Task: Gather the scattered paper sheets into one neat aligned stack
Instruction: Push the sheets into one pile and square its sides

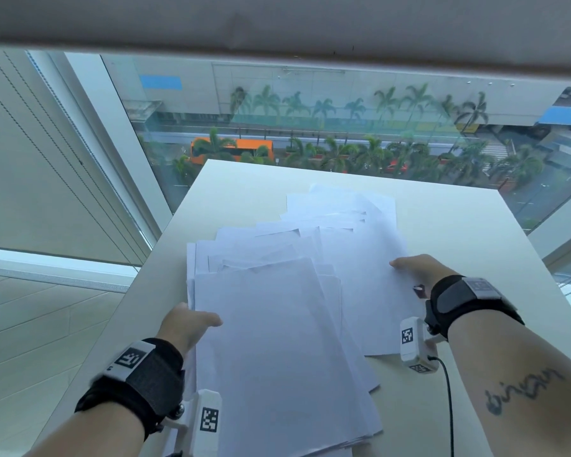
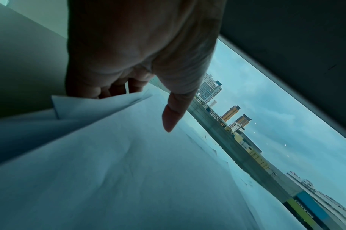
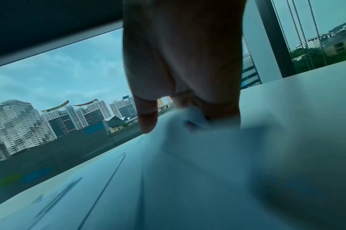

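Both hands [image 1: 187,324] gripping paper sheets [image 1: 277,308]

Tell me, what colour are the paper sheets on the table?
Plain white, no print visible on the paper sheets; clearest in the head view.

Probably a high-rise office — white table [image 1: 442,219], street-view window [image 1: 343,127].

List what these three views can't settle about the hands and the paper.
- Left hand fingers: under the paper sheets in the head view, partly hidden in the left wrist view.
- Right hand fingers: motion blur in the right wrist view.
- Sheet count: overlaps hide it.
- Near edge of pile: cut off by the head frame.
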Demonstrator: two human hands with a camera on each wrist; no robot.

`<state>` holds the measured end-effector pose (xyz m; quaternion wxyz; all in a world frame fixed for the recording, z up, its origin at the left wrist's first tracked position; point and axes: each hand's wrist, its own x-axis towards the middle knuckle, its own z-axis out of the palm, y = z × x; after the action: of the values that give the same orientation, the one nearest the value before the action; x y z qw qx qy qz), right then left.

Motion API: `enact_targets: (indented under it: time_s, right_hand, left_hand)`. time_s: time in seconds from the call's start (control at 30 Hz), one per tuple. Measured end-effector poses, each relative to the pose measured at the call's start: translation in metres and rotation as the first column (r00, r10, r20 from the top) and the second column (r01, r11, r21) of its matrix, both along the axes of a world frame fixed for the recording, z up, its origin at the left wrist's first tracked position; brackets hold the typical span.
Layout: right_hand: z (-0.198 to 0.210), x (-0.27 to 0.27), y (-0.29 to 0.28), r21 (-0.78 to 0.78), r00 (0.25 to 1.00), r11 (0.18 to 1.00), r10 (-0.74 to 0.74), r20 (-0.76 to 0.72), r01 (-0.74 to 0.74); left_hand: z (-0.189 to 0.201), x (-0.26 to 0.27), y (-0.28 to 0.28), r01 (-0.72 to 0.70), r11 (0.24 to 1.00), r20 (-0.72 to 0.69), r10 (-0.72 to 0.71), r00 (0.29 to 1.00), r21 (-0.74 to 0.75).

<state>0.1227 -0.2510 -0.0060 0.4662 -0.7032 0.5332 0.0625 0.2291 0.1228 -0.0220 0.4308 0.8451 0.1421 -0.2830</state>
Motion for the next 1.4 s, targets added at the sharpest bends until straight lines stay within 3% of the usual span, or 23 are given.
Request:
enact_targets:
  time_s: [0.17, 0.3, 0.4, 0.5, 0.57, 0.63, 0.7, 0.77, 0.87, 0.93, 1.07, 1.23, 1.4]
  right_hand:
    - [0.002, 0.001, 0.003, -0.055, 0.997, 0.996, -0.072, 0.038, 0.074]
    - [0.0, 0.003, 0.003, 0.0, 0.995, 0.998, -0.062, 0.08, 0.063]
    - [-0.013, 0.001, 0.001, -0.147, 0.997, 0.988, -0.029, 0.078, 0.04]
    - [-0.018, -0.013, -0.001, -0.204, 0.981, 0.962, -0.16, 0.112, 0.18]
    - [-0.02, -0.019, -0.004, -0.167, 0.988, 0.975, -0.131, 0.088, 0.144]
    - [-0.015, -0.022, -0.004, -0.022, 0.996, 1.0, -0.016, 0.084, 0.018]
    - [-0.006, -0.027, -0.003, 0.122, 0.992, 0.985, 0.115, 0.057, -0.121]
    - [0.0, -0.032, -0.002, 0.152, 0.984, 0.972, 0.175, 0.043, -0.18]
    - [0.0, -0.028, -0.007, -0.007, 0.996, 1.0, 0.011, 0.092, -0.011]
    - [-0.002, -0.016, -0.008, -0.089, 0.999, 0.996, 0.01, 0.042, -0.006]
    - [0.006, 0.002, 0.012, 0.038, 0.999, 0.998, 0.039, 0.018, -0.04]
    - [0.011, 0.018, 0.038, 0.033, 0.997, 0.997, 0.068, -0.018, -0.068]
    - [0.022, 0.023, 0.038, 0.015, 1.0, 1.0, -0.008, 0.022, 0.008]
  left_hand:
    - [0.004, -0.001, 0.001, -0.019, 0.994, -0.043, 0.014, 0.999, -0.107]
    - [0.008, -0.004, -0.002, -0.16, 0.985, 0.061, 0.164, 0.985, -0.063]
    - [0.01, -0.003, -0.004, -0.116, 0.988, 0.046, 0.121, 0.992, -0.102]
    - [0.002, 0.004, 0.0, -0.071, 0.989, 0.022, 0.074, 0.997, -0.127]
    - [0.001, 0.004, 0.002, -0.072, 0.988, 0.024, 0.075, 0.997, -0.134]
    - [-0.001, 0.003, 0.004, -0.084, 0.987, 0.046, 0.09, 0.995, -0.136]
    - [-0.001, 0.003, 0.004, -0.093, 0.987, 0.036, 0.099, 0.994, -0.127]
    - [0.001, 0.002, 0.003, -0.073, 0.988, 0.007, 0.075, 0.997, -0.134]
    - [0.001, 0.002, 0.001, -0.073, 0.981, -0.027, 0.069, 0.997, -0.178]
    - [0.001, 0.002, -0.002, -0.076, 0.984, -0.002, 0.077, 0.997, -0.162]
    - [0.003, -0.001, -0.012, -0.059, 0.993, 0.043, 0.063, 0.997, -0.103]
    - [0.006, -0.001, -0.011, -0.074, 0.988, -0.003, 0.074, 0.997, -0.139]
    - [0.0, -0.002, -0.003, -0.096, 0.981, -0.035, 0.091, 0.995, -0.169]
